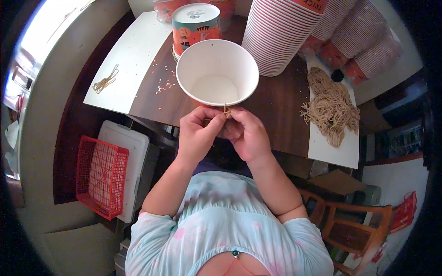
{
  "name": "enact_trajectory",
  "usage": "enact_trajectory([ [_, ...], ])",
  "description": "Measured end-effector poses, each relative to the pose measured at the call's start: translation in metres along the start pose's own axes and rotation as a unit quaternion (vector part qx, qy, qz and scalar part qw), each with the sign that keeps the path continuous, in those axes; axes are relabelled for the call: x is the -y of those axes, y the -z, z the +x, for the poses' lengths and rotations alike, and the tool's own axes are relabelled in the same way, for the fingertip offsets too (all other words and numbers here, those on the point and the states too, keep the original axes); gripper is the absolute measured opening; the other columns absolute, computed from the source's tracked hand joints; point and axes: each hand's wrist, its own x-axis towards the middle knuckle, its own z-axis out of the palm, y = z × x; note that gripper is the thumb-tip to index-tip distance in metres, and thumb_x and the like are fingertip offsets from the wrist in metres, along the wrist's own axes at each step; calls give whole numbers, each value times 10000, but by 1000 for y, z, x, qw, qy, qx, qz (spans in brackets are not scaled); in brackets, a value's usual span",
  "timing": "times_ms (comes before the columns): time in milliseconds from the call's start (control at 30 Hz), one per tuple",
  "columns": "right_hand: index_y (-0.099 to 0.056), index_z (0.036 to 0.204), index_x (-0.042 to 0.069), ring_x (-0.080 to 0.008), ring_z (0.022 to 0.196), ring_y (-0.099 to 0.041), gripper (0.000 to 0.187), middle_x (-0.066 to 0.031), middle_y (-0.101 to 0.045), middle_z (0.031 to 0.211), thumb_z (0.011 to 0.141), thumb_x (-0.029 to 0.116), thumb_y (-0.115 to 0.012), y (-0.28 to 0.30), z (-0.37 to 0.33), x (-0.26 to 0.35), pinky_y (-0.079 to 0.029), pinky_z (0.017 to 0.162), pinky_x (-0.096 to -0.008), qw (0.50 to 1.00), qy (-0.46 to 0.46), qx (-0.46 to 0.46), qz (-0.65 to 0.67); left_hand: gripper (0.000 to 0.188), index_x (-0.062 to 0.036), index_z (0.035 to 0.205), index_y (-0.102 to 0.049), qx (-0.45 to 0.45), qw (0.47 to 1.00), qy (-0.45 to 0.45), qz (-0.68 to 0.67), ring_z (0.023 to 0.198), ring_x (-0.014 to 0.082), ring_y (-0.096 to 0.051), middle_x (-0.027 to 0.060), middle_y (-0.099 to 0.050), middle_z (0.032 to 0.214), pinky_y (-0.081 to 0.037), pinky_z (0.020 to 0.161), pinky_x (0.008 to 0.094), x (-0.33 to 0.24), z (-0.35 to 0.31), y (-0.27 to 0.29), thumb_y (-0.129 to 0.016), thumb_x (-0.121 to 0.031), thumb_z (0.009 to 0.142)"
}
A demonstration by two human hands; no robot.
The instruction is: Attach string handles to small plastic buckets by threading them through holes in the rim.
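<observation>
A large paper bucket (186,69), white inside, stands with its mouth up at the near edge of the brown table (285,124). A small hole shows in its far wall. At the near rim, a thin tan cord (226,109) comes up by the edge. My left hand (197,131) pinches this cord between thumb and finger. Right beside it, my right hand (250,133) also has its fingers closed on the cord. The two sets of fingertips nearly touch, and they hide most of the cord there.
Behind stands an upside-down printed bucket (195,32); a tall stack of nested buckets (281,37) rises right of it. A heap of tan cords (331,110) lies at right, a few cords (106,82) at left. Small paper dots are scattered about. A red basket (102,177) sits lower left.
</observation>
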Motion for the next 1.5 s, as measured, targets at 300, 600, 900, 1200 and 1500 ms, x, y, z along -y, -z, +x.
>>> enact_trajectory([
  [300,-616,926,69,-61,561,-453,150,15,-566,740,908,192,-532,-9,-4,1,-370,522,-224,999,-22,-23,15,126,40,921,-598,-39,978,-122,167,730,100,-623,82,-621,910,-518,618,224,9,1,4,-648,21,808],
  [600,-624,911,34,-32,576,-422,117,25,-594,759,884,145,-599,-7,-6,2,-349,530,-192,988,55,-66,-130,272,-27,986,-634,-25,897,-315,310,594,69,-504,63,-553,933,-418,524,204,1,-8,3,-673,63,732],
  [900,-634,937,25,-22,598,-433,130,23,-611,788,881,139,-608,-8,-6,-1,-347,547,-177,985,81,-60,-140,184,-24,916,-676,-32,836,-396,378,610,147,-590,83,-626,874,-480,523,239,4,3,5,-705,26,741],
  [1200,-651,907,47,-16,559,-411,133,50,-587,742,874,171,-613,-8,-3,2,-323,498,-187,982,52,-76,-167,109,-2,891,-667,-21,942,-198,269,651,65,-598,41,-655,793,-476,573,204,5,-1,14,-683,-5,784],
  [1500,-676,917,95,-16,554,-417,137,49,-650,838,841,201,-637,-9,7,2,-321,492,-185,995,3,-22,-102,102,37,922,-650,-11,977,-94,193,738,64,-605,31,-668,839,-496,675,202,7,0,21,-651,2,826],
])
